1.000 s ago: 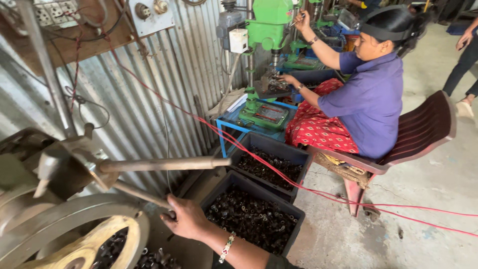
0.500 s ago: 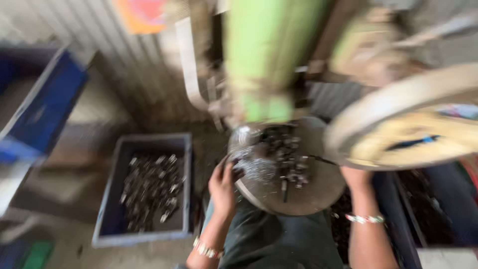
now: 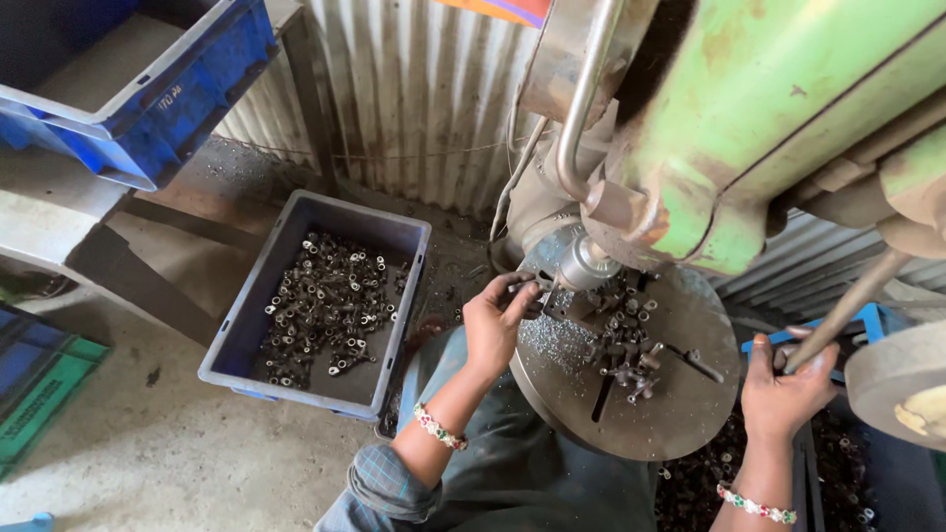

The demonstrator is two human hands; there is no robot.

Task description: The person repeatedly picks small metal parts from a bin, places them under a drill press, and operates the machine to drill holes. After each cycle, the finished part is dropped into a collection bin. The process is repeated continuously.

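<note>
Two hands apart, left hand (image 3: 493,325) pinching small part (image 3: 522,287), right hand (image 3: 783,384) gripping lever (image 3: 847,305)

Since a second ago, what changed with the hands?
The view swung from a co-worker's station down to the drill press. The right hand took hold of the feed lever. The left hand moved from a bin of parts to the round table. The grey bin has stayed put for the last half second.

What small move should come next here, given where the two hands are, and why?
Probably pull the lever down with the right hand. That hand already grips the lever, while the left hand holds a small metal piece on the round table close under the spindle, so the piece looks set for drilling.
</note>
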